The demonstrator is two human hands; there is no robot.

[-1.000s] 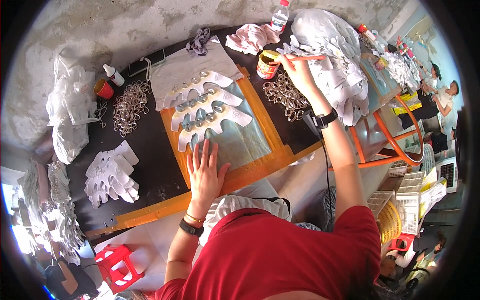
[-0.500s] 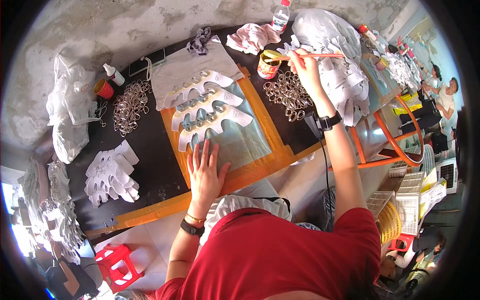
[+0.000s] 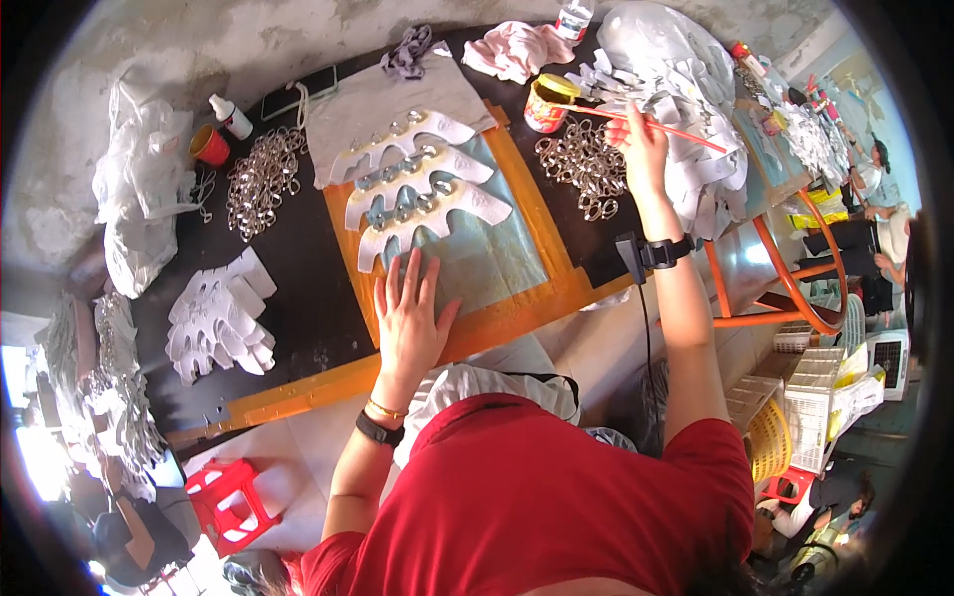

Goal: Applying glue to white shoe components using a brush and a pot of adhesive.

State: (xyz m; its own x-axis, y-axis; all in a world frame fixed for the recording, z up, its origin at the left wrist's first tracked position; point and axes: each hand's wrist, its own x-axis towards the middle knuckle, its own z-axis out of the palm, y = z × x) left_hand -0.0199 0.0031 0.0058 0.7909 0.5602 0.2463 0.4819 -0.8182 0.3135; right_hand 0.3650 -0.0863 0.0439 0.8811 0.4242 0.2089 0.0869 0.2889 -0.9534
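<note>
A: At 1 o'clock on bench: right hand clamped on thin red brush, fingers pinched round shaft. Working end pointing to 10, toward red can w/ yellow rim. Tip right by can's edge; in or out, can't tell.

B: Left hand?

A: Flat, fingers spread, palm down on teal sheet inside orange-framed board. Just at 6 o'clock of white cut pieces. Gripping nothing, only pressing.

B: Pieces where, exactly?

A: Centre of board, three rows, overlapping, metal rings set along each. Loose ring pile at 3 o'clock of them, just below brush. Second ring pile at 9, stack of white blanks at 8, well apart from either hand.

B: Tips for a clean dip?

A: Prob. best: load tip only, wipe excess on can rim, carry brush level to avoid drips over ring pile. Grip closer to working end for more control, approx. where shaft meets tip. Left palm firm to stop sheet sliding, fingers clear of lowest row. Wrist loose, no jabbing at can; looks light enough to tip.
</note>
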